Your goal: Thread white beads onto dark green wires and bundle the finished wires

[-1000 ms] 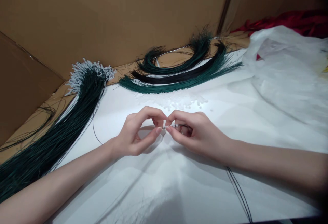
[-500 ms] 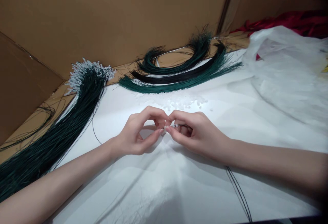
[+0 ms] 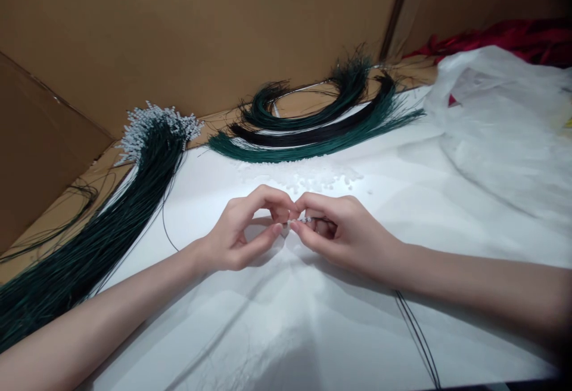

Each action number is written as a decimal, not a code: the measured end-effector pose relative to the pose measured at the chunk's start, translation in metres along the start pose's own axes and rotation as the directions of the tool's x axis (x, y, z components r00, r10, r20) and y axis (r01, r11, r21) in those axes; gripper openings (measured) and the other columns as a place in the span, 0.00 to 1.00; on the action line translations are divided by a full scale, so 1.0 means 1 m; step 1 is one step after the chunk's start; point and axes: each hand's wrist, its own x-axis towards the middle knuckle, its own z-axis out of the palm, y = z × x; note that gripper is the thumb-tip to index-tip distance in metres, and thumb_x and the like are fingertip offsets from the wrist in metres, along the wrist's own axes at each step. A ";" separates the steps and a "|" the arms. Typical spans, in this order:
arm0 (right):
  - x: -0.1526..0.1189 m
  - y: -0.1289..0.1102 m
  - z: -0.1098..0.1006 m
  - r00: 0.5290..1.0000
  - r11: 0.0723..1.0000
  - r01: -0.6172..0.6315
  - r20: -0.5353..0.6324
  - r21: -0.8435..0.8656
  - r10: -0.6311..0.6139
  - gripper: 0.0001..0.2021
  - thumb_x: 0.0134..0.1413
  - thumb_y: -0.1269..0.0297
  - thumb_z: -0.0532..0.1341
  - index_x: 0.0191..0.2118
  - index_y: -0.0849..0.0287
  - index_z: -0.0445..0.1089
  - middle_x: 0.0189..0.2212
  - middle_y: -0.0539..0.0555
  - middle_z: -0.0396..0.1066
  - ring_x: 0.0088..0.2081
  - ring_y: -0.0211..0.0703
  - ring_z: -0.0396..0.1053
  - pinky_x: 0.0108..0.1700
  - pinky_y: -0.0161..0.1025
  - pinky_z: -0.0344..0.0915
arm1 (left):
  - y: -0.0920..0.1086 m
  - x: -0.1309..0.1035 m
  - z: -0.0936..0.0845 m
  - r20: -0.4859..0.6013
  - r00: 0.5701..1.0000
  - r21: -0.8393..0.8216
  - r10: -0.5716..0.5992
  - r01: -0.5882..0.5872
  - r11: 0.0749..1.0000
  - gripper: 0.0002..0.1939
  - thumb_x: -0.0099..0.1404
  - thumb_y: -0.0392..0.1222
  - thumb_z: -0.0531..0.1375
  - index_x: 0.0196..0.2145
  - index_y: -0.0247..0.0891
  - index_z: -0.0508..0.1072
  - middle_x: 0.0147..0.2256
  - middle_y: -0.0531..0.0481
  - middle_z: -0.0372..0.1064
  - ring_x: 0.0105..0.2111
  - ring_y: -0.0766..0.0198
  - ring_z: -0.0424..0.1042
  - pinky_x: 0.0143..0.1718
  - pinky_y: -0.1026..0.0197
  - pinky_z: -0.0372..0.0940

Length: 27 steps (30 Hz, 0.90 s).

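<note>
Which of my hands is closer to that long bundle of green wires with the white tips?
Left. Your left hand lies just right of the long green wire bundle, apart from it. Your right hand is farther right, fingertips meeting the left hand's over the white sheet.

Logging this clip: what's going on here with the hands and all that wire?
A person's left hand and right hand meet fingertip to fingertip over a white sheet, pinching a thin dark wire with small clear beads on its end. A bundle of bead-tipped green wires lies to the left, curved wire bundles and loose beads beyond.
</note>
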 end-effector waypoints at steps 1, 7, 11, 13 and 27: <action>0.000 0.000 0.000 1.000 1.000 0.000 0.000 -0.001 0.000 0.02 0.59 0.70 0.58 0.34 0.60 0.66 0.19 0.42 0.57 0.20 0.29 0.54 0.25 0.30 0.53 | 0.000 0.000 0.000 0.005 1.000 -0.005 -0.006 0.006 1.000 0.17 0.63 0.26 0.58 0.49 0.35 0.66 0.37 0.47 0.70 0.36 0.65 0.71 0.38 0.63 0.70; 0.000 0.001 0.000 1.000 1.000 0.001 0.008 0.001 -0.001 0.01 0.58 0.70 0.58 0.35 0.60 0.66 0.18 0.42 0.57 0.20 0.29 0.54 0.26 0.30 0.54 | 0.001 -0.002 0.002 -0.027 0.999 0.006 -0.024 0.024 1.000 0.16 0.63 0.25 0.58 0.48 0.36 0.67 0.39 0.47 0.70 0.36 0.67 0.72 0.36 0.67 0.70; 0.000 0.000 0.001 1.000 1.000 0.005 -0.003 -0.004 -0.005 0.02 0.57 0.71 0.58 0.33 0.60 0.66 0.18 0.41 0.56 0.19 0.28 0.53 0.25 0.30 0.53 | 0.000 -0.002 0.002 -0.031 0.999 0.015 -0.031 0.031 0.999 0.16 0.63 0.25 0.59 0.47 0.36 0.67 0.38 0.48 0.70 0.36 0.68 0.72 0.35 0.68 0.70; 0.000 0.000 0.000 1.000 1.000 0.005 -0.002 -0.002 -0.005 0.02 0.57 0.70 0.58 0.33 0.60 0.66 0.18 0.41 0.56 0.19 0.28 0.53 0.25 0.29 0.53 | 0.000 -0.001 0.002 -0.030 0.999 0.007 -0.034 0.034 0.999 0.16 0.63 0.25 0.59 0.47 0.36 0.67 0.38 0.48 0.70 0.36 0.67 0.72 0.36 0.67 0.70; 0.001 0.000 0.000 1.000 1.000 0.013 -0.003 -0.009 -0.013 0.02 0.57 0.71 0.58 0.33 0.60 0.66 0.18 0.41 0.55 0.19 0.28 0.51 0.24 0.29 0.51 | -0.002 -0.003 0.003 -0.049 0.998 -0.005 -0.050 0.050 0.999 0.16 0.64 0.25 0.60 0.47 0.39 0.67 0.39 0.50 0.71 0.37 0.69 0.72 0.38 0.69 0.70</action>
